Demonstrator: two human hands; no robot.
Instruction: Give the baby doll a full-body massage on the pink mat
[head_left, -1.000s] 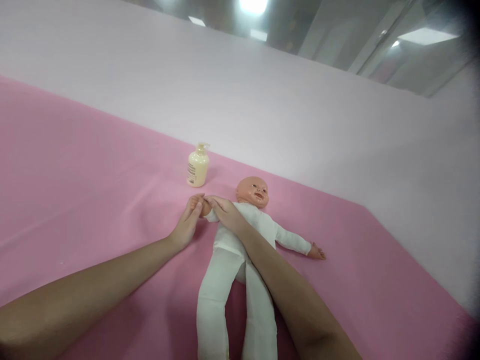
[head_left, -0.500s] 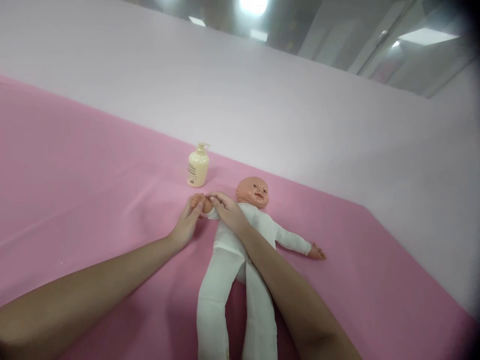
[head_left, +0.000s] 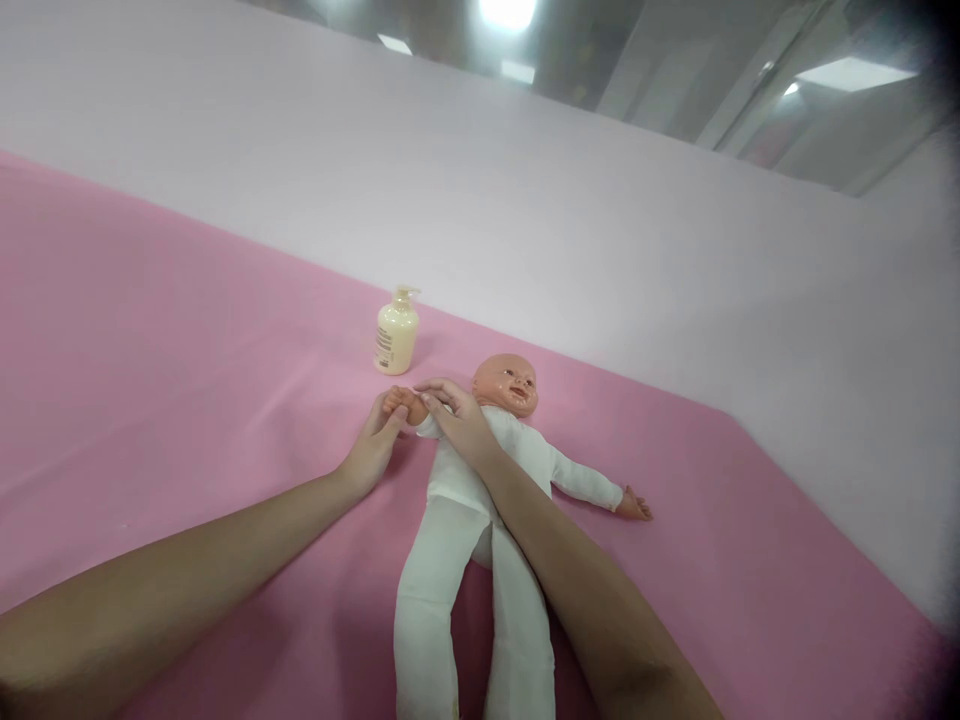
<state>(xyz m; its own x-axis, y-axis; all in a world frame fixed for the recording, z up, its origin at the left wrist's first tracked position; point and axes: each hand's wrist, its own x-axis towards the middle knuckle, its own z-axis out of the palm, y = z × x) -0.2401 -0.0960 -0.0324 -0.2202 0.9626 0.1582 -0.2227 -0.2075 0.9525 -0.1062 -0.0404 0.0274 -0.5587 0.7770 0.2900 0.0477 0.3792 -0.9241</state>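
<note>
A baby doll (head_left: 457,470) with a white cloth body lies on its back, its head away from me. My left hand (head_left: 376,440) is closed around the doll's hand on the left side, thumb on top. Beside it, my right hand (head_left: 459,418) grips the same arm near the wrist, thumb on top and fingers over the far side. Part of that doll arm is hidden under my fingers. My right forearm crosses over the doll's body. The doll's other arm (head_left: 589,482) stretches out to the right, untouched.
A pale yellow pump bottle (head_left: 396,338) stands just beyond my hands. A pink sheet (head_left: 187,330) lies under the doll, with a white surface (head_left: 480,200) behind it. Glass with reflected lights (head_left: 570,50) runs along the top.
My right hand's fingers have lifted and shifted very slightly on the doll's arm. My left hand, the doll and the bottle stay in place.
</note>
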